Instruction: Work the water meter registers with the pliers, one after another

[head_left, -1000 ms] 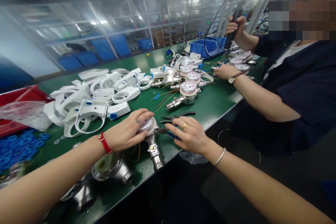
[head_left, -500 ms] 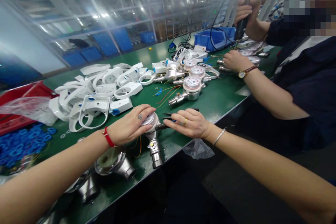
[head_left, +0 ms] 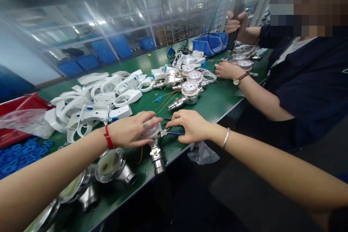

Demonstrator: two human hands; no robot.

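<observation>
Clasping the meter (head_left: 156, 146) (from above) is the left hand (head_left: 133, 127).

I'm watching a round meter (head_left: 156, 132) sitting dial-up at seven o'clock in my view, partly covered, its silver pipe (head_left: 157, 157) pointing toward six; blue-handled pliers (head_left: 171, 133) are reaching its three o'clock side, metal nose first.

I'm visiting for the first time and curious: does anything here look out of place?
A crumpled clear bag shows past the near edge of the green table. It looks odd off the tabletop; what supports it isn't visible. No damage stands out.
</observation>
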